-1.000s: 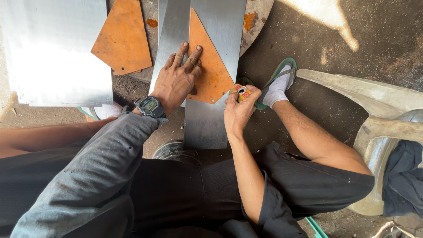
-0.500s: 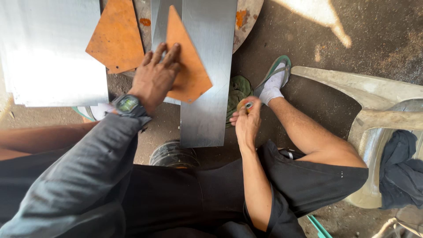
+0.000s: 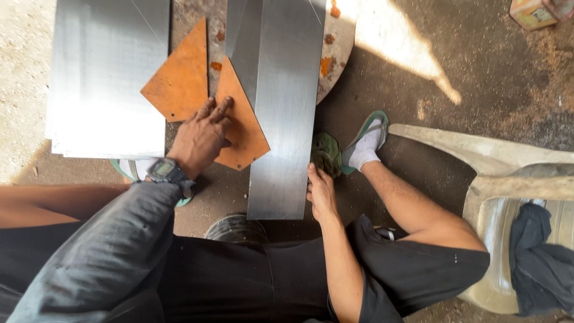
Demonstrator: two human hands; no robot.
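I see my left hand (image 3: 200,136) pressed flat on an orange triangular plate (image 3: 242,128), a wristwatch (image 3: 166,171) on that wrist. The plate lies against a long shiny metal strip (image 3: 281,119). My right hand (image 3: 321,190) rests at the strip's right edge, just below a green rag (image 3: 326,153). A larger metal sheet (image 3: 107,78) lies to the left, a pale plastic chair (image 3: 508,173) to the right.

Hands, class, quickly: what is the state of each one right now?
Left hand: open, fingers flat on the orange triangular plate, holding nothing.
Right hand: at the edge of the long steel sheet; grip cannot be told.
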